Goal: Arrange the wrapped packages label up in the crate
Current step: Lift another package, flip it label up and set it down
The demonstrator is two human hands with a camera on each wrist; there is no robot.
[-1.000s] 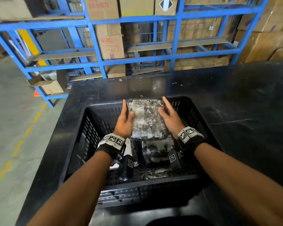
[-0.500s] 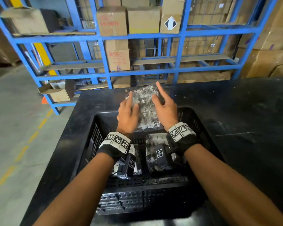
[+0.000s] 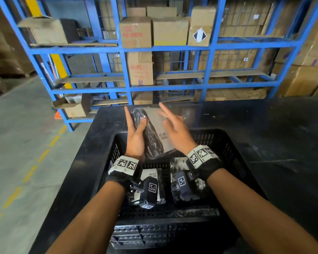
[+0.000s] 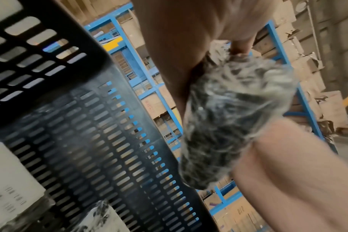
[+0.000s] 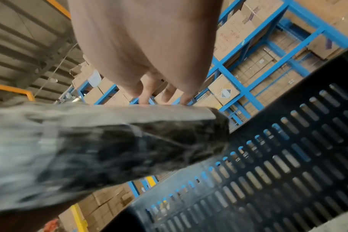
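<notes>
Head view, package: your wrapped package (image 3: pixel 155 133) is held tilted above the far half of the black crate (image 3: pixel 233 153), its pale label face turned toward your right.
Head view, left hand: your left hand (image 3: pixel 136 138) grips the package's dark edge, thumb across it, fingers behind.
Head view, right hand: your right hand (image 3: pixel 174 129) is spread, fingers straight, at 3 o'clock of the package; whether it touches is unclear.
Head view, crate contents: two more wrapped packages (image 3: pixel 152 182) lie on the crate floor at 6 o'clock of the held one, partly behind your wrists.
Head view, surroundings: blue shelving (image 3: pixel 211 48) with cardboard boxes (image 3: pixel 136 32) stands at 12 o'clock.
Left wrist view: palm and thumb clamp the blurred package (image 4: pixel 234 119); crate wall (image 4: pixel 109 141) at 9 o'clock.
Right wrist view: straight fingertips (image 5: pixel 145 100) meet the package's (image 5: pixel 109 141) top edge.
</notes>
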